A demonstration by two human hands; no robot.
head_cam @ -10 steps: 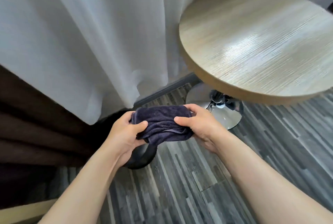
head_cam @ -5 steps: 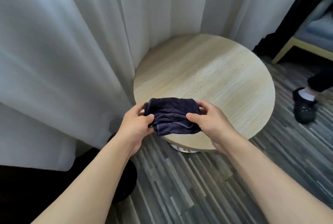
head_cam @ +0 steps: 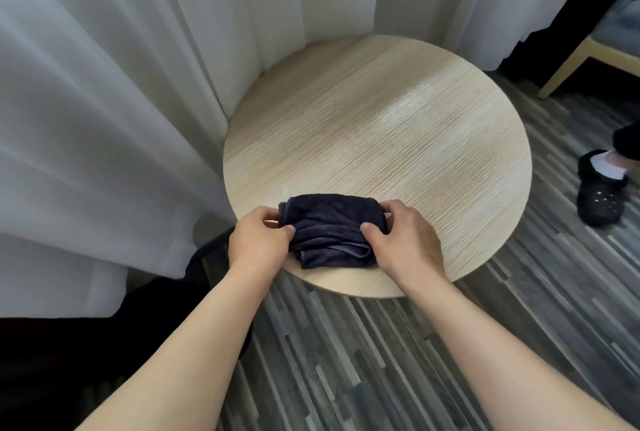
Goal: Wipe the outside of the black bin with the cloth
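A folded dark navy cloth (head_cam: 330, 229) rests on the near edge of a round light-wood table (head_cam: 398, 125). My left hand (head_cam: 258, 243) grips its left side and my right hand (head_cam: 405, 240) grips its right side, thumbs on top. The black bin (head_cam: 207, 259) stands on the floor to the left of the table, below the curtain hem. My left forearm and the curtain hide most of it.
White curtains (head_cam: 121, 101) hang behind and left of the table. The floor (head_cam: 363, 361) is grey striped planks. Another person's foot in a black clog (head_cam: 599, 195) stands at the right. A wooden chair leg (head_cam: 568, 70) shows at the upper right.
The view has risen from the floor by the bin to above the table. Both hands carried the cloth up from beside the bin and set it on the table's near edge.
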